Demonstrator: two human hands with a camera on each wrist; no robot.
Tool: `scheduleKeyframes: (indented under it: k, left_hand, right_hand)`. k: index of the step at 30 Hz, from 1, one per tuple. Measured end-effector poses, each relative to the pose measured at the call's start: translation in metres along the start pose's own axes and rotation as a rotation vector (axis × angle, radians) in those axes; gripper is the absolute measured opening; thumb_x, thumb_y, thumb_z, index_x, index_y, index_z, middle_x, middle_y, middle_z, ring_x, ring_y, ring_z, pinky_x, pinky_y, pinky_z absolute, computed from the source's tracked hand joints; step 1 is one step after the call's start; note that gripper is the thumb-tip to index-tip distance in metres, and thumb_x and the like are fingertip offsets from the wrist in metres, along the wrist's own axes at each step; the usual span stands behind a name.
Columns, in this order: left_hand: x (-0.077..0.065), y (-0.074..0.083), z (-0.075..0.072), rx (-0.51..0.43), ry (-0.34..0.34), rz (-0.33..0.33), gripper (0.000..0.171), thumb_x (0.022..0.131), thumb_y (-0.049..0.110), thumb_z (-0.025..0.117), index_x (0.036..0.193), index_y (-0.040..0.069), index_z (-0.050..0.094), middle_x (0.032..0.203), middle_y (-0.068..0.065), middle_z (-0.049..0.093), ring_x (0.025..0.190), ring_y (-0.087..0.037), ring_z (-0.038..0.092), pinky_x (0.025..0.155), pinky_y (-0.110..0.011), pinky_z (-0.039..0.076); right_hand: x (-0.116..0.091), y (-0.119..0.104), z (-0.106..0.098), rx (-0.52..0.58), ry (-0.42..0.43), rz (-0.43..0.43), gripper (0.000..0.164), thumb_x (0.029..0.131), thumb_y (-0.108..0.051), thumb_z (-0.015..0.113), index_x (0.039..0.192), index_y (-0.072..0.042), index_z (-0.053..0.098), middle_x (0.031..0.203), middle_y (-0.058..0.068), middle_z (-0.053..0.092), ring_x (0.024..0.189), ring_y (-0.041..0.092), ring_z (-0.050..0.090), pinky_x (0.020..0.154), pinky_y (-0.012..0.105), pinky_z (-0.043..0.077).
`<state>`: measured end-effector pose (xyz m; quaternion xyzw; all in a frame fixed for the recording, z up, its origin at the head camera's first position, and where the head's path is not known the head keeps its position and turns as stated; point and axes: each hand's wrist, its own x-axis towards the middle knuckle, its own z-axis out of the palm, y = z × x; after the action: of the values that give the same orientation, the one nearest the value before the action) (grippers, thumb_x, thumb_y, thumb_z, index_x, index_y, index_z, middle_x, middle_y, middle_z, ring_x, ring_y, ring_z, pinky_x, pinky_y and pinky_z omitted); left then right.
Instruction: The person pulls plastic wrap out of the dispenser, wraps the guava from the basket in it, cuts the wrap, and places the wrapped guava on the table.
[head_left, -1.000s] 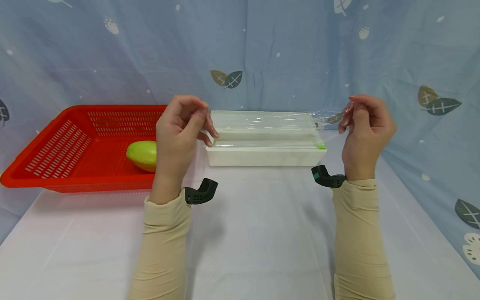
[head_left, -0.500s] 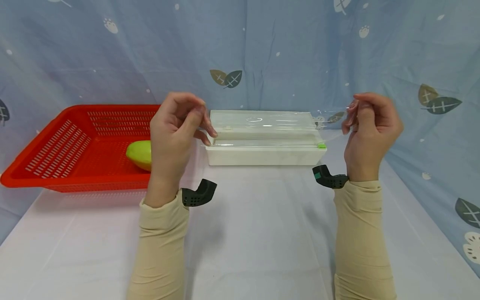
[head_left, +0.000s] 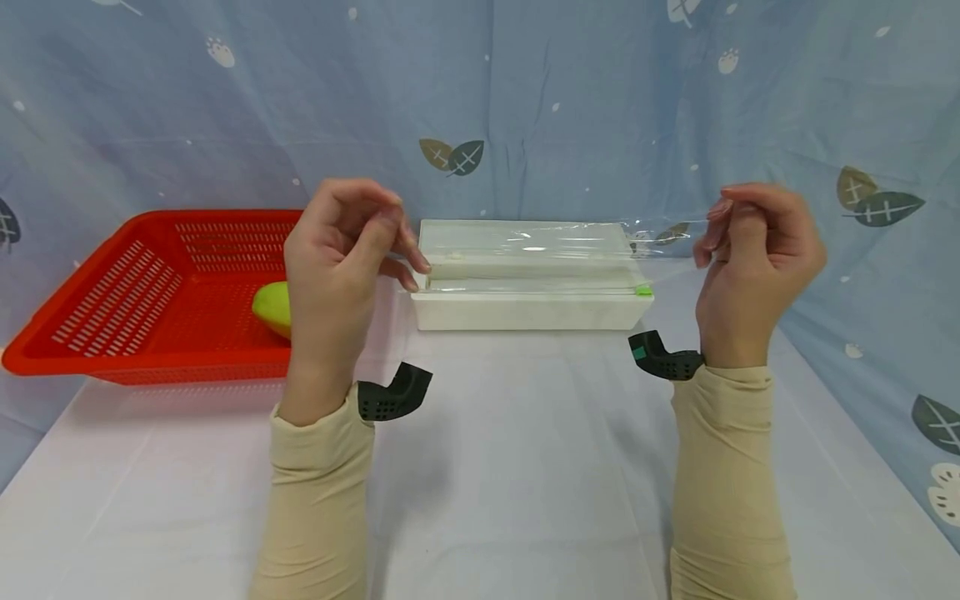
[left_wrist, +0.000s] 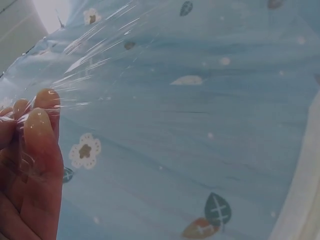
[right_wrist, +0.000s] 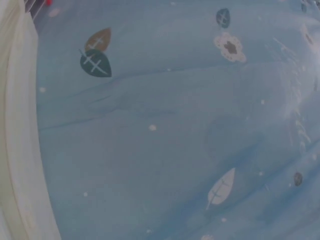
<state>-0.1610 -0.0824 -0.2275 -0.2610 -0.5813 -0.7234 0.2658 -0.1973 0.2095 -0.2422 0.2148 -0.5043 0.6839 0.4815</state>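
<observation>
A sheet of clear plastic wrap (head_left: pixel 534 248) stretches between my two hands, in front of and over a long white wrap dispenser box (head_left: pixel 532 313). In the head view my left hand (head_left: pixel 337 262) pinches its left corner between thumb and fingers; the left wrist view shows the film creased toward the fingertips of that hand (left_wrist: pixel 40 160). My right hand (head_left: pixel 761 262) pinches the other corner, beyond the box's right end. A bright green slider (head_left: pixel 643 291) sits at the box's front right edge. The right wrist view catches film glints, but no fingers.
Left of the box stands a red perforated basket (head_left: pixel 150 367) holding a yellow-green fruit (head_left: pixel 272 307), partly hidden by my left hand. A white cloth (head_left: pixel 517 467) covers the table, and a blue leaf-print curtain (head_left: pixel 585 100) hangs behind.
Both hands have drifted apart, the left one leftward and the right one rightward, pulling the film wider and tauter. My left hand covers more of the fruit. Box and basket stay put.
</observation>
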Motion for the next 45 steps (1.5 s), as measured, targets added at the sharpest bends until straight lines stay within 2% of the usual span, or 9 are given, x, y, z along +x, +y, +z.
scheduleKeyframes:
  k: [8,16,21,26,30,41,45]
  left_hand:
    - [0.000,0.004,0.001,-0.023,-0.008,0.016,0.008,0.088,0.000,0.051,0.093,-0.007,0.052,0.069,-0.019,0.052,0.053,-0.028,0.056,0.045,-0.033,0.048]
    - [-0.001,0.007,0.001,-0.021,-0.004,0.009,0.007,0.089,0.000,0.050,0.093,-0.004,0.053,0.069,-0.019,0.051,0.054,-0.027,0.055,0.046,-0.032,0.048]
    - [-0.001,0.009,0.002,-0.014,-0.010,0.017,0.013,0.089,0.001,0.050,0.095,-0.009,0.048,0.069,-0.019,0.048,0.053,-0.026,0.053,0.044,-0.031,0.047]
    - [-0.001,0.009,0.002,-0.064,0.014,0.002,0.011,0.087,0.000,0.052,0.094,-0.008,0.049,0.068,-0.019,0.047,0.052,-0.026,0.050,0.043,-0.030,0.046]
    - [-0.002,0.010,0.001,-0.044,0.008,0.009,0.015,0.088,0.001,0.052,0.095,-0.011,0.047,0.068,-0.018,0.047,0.052,-0.025,0.050,0.044,-0.031,0.047]
    - [-0.002,0.012,0.001,-0.044,0.013,0.009,0.015,0.088,0.002,0.053,0.095,-0.010,0.048,0.069,-0.018,0.048,0.053,-0.025,0.051,0.045,-0.033,0.047]
    - [-0.002,0.012,0.001,-0.087,0.032,-0.001,0.009,0.087,0.001,0.054,0.093,-0.005,0.052,0.068,-0.018,0.048,0.053,-0.025,0.051,0.045,-0.031,0.047]
  right_hand:
    - [-0.001,-0.014,0.008,-0.003,0.020,-0.022,0.015,0.086,0.009,0.043,0.081,0.021,0.052,0.065,0.021,0.048,0.042,0.018,0.035,0.039,0.022,0.029]
    - [-0.003,-0.025,0.015,0.004,0.041,-0.026,0.016,0.085,0.011,0.041,0.079,0.022,0.051,0.065,0.021,0.048,0.039,0.018,0.036,0.038,0.021,0.028]
    - [-0.003,-0.024,0.014,0.027,0.038,-0.036,0.016,0.085,0.010,0.043,0.078,0.022,0.051,0.065,0.021,0.047,0.038,0.018,0.035,0.038,0.021,0.029]
    - [-0.003,-0.024,0.016,0.008,0.026,-0.054,0.015,0.085,0.010,0.045,0.078,0.021,0.051,0.064,0.021,0.048,0.040,0.017,0.035,0.038,0.021,0.029]
    - [-0.004,-0.025,0.019,-0.009,0.021,-0.061,0.014,0.085,0.011,0.045,0.077,0.022,0.051,0.064,0.021,0.047,0.042,0.018,0.037,0.037,0.020,0.029]
    - [-0.001,-0.018,0.012,-0.009,-0.006,-0.086,0.015,0.084,0.010,0.047,0.076,0.022,0.051,0.065,0.024,0.048,0.039,0.018,0.038,0.036,0.021,0.030]
    - [0.000,-0.015,0.010,-0.031,-0.028,-0.107,0.016,0.084,0.009,0.049,0.075,0.022,0.051,0.066,0.026,0.048,0.039,0.019,0.040,0.035,0.021,0.032]
